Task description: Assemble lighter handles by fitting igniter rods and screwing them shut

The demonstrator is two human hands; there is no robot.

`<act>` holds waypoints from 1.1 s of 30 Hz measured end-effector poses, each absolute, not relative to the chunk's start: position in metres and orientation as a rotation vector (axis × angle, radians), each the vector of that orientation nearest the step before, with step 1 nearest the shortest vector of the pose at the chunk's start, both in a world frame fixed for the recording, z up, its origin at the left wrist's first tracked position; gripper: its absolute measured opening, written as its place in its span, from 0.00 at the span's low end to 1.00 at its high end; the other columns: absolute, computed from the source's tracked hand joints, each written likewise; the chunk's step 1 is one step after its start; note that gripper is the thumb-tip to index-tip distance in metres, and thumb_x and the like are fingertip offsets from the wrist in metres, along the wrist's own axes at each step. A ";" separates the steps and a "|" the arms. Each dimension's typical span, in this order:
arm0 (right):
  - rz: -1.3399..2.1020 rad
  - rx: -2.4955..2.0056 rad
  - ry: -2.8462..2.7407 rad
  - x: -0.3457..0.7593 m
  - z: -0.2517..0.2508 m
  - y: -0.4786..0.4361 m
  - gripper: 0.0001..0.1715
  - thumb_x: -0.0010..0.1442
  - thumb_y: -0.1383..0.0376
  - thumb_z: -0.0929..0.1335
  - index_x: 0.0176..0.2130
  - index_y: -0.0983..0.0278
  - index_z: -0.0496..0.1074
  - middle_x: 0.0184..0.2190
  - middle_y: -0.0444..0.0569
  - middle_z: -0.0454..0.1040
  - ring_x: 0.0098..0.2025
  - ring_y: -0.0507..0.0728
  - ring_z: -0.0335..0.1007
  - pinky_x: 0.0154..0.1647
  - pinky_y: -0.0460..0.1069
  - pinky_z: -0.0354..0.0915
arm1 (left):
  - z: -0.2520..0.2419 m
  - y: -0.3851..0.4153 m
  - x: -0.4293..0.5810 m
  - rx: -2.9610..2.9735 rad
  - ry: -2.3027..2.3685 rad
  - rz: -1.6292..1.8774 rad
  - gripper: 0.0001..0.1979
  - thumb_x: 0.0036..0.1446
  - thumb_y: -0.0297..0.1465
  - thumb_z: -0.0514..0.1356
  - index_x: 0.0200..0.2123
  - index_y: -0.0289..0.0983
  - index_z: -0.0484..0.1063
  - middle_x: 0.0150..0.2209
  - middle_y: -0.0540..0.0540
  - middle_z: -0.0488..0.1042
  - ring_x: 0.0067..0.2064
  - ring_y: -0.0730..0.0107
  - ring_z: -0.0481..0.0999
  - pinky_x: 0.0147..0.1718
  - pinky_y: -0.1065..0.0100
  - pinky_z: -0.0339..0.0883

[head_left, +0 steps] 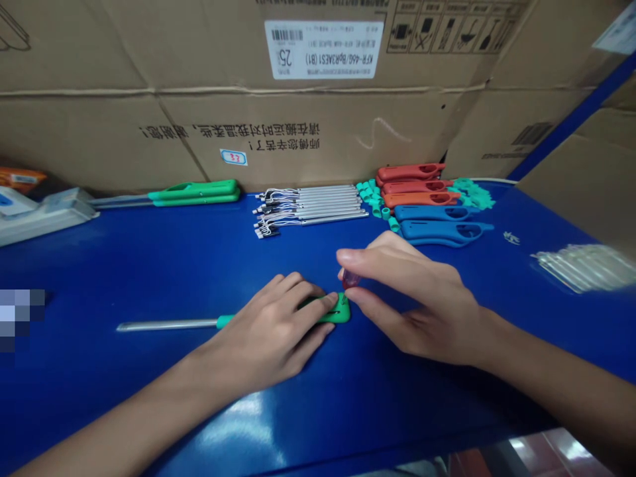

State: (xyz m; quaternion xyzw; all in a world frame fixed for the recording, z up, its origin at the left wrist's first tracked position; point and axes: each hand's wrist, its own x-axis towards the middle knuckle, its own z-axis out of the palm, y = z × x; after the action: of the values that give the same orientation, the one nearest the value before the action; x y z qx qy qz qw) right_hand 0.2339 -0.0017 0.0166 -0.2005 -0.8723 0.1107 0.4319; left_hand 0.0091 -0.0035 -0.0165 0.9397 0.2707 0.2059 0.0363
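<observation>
My left hand (268, 331) presses down on a green plastic handle (338, 313) of a long utility lighter, covering most of it. The lighter's metal tube (166, 324) points left along the blue bench top. My right hand (412, 298) pinches a small translucent red part (351, 279) between thumb and forefinger. That part is right beside the front end of the green handle, and I cannot tell whether they touch.
Behind my hands lie metal tubes with wire ends (308, 209), teal small parts (370, 195), red-orange handles (410, 173) and blue handles (442, 232). Green lighters (193, 191) lie back left, a clear bag of tubes (586, 268) right, and cardboard boxes (298, 126) stand behind.
</observation>
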 end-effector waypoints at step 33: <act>0.342 -0.473 -2.173 0.232 0.019 -0.002 0.28 0.63 0.80 0.64 0.59 0.64 0.63 0.46 0.50 0.76 0.40 0.53 0.71 0.43 0.53 0.70 | -0.016 -0.004 0.009 2.870 0.837 0.630 0.12 0.66 0.30 0.57 0.50 0.33 0.73 0.43 0.39 0.76 0.47 0.54 0.73 0.46 0.48 0.73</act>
State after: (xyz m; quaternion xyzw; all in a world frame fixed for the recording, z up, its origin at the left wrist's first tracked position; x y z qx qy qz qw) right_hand 0.2317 -0.0023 0.0192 -0.1898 -0.8713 0.1371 0.4313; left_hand 0.0092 -0.0041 -0.0163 0.9385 0.2738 0.2059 0.0432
